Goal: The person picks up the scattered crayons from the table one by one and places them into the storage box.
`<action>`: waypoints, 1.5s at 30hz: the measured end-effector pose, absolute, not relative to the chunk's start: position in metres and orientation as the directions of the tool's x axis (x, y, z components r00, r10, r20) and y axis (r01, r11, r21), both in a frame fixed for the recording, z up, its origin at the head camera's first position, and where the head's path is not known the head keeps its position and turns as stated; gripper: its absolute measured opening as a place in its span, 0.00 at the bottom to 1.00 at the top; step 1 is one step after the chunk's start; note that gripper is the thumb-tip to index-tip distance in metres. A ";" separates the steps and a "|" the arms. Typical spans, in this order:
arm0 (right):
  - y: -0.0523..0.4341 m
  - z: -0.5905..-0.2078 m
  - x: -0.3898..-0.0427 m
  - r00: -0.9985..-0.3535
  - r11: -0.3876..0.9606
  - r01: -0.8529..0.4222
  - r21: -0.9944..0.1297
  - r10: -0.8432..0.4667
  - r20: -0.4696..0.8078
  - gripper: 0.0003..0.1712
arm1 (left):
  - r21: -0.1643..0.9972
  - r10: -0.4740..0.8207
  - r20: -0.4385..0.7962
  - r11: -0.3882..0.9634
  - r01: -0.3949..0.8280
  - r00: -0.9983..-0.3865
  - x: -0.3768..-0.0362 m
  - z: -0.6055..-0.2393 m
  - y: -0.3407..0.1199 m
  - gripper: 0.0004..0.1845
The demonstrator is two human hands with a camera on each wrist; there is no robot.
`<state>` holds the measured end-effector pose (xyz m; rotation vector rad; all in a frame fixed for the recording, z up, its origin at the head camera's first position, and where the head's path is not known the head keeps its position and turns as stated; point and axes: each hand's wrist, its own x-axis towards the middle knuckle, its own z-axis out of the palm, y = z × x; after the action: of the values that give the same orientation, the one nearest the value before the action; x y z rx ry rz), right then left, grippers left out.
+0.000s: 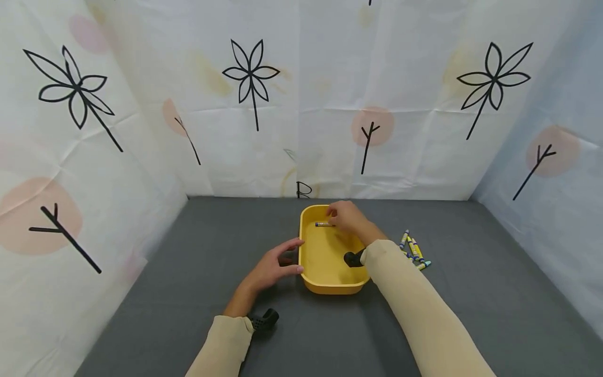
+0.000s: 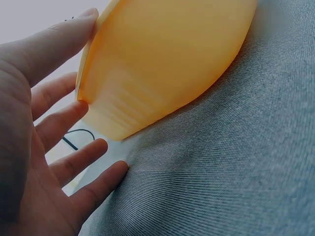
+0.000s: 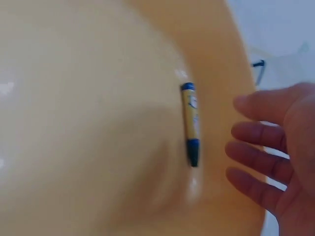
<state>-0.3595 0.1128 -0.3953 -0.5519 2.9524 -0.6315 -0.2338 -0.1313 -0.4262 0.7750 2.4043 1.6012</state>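
- where the grey cloth-covered table (image 1: 198,272) meets the patterned backdrop, a yellow plastic tray (image 1: 325,285) sits near the middle, with both hands at it.
- the left hand (image 1: 275,267) rests against the tray's left side: in the left wrist view its thumb (image 2: 59,39) lies along the rim and its fingertips (image 2: 74,110) touch the outer wall, all fingers straight and spread, gripping nothing.
- the tray (image 2: 162,64) stands flat on the table (image 2: 231,167) in that view, its rounded corner just beside the fingers.
- the right hand (image 1: 346,215) hovers over the far part of the tray, reaching in from the right; its cream sleeve (image 1: 414,309) crosses the tray's near right corner.
- in the right wrist view the right hand (image 3: 283,152) is relaxed and open, its fingers (image 3: 256,135) loosely extended and holding nothing.
- a blue crayon (image 1: 323,224) with a yellow wrapper lies on the tray floor near the far wall, just left of the right hand's fingertips.
- the right wrist view shows the crayon (image 3: 191,123) lying free on the tray's floor (image 3: 88,128), close to the fingers but apart from them.
- a small cluster of more crayons (image 1: 413,250) lies on the table to the right of the tray, well clear of its wall, some blue-tipped and one with a teal end.
- a black wrist mount (image 1: 264,319) shows at the left cuff, and another black mount (image 1: 353,258) at the right cuff over the tray.
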 end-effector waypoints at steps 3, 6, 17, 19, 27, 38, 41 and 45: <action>0.124 -0.387 -0.355 -0.923 0.795 -0.358 -0.489 -0.382 0.055 0.13 | 0.893 0.493 0.152 0.302 0.333 -0.857 -0.235 -0.428 -0.133 0.34; 0.135 -0.381 -0.349 -0.920 0.752 -0.369 -0.546 -0.378 0.101 0.14 | 0.892 0.489 0.146 0.311 0.329 -0.860 -0.235 -0.429 -0.133 0.34; 0.185 -0.374 -0.331 -0.947 0.716 -0.320 -0.621 -0.265 0.182 0.12 | 0.892 0.492 0.161 0.298 0.339 -0.856 -0.234 -0.427 -0.132 0.34; 0.196 -0.378 -0.327 -0.945 0.724 -0.325 -0.609 -0.267 0.188 0.12 | 0.890 0.490 0.161 0.304 0.341 -0.857 -0.234 -0.426 -0.132 0.34; 0.232 -0.400 -0.312 -0.934 0.756 -0.352 -0.552 -0.321 0.156 0.12 | 0.891 0.487 0.166 0.298 0.342 -0.857 -0.234 -0.427 -0.133 0.34; 0.262 -0.415 -0.301 -0.912 0.818 -0.371 -0.441 -0.409 0.008 0.12 | 0.898 0.487 0.146 0.301 0.322 -0.861 -0.235 -0.427 -0.133 0.34; 0.266 -0.419 -0.301 -0.914 0.832 -0.343 -0.436 -0.402 -0.049 0.13 | 0.899 0.486 0.134 0.308 0.313 -0.864 -0.235 -0.428 -0.134 0.34; 0.269 -0.423 -0.301 -0.916 0.846 -0.316 -0.429 -0.390 -0.096 0.12 | 0.900 0.485 0.120 0.316 0.301 -0.866 -0.235 -0.428 -0.134 0.34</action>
<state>-0.3014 0.2689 -0.4231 -0.5483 2.8446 -0.6157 -0.2352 -0.1341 -0.4284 0.7261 2.4028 1.5844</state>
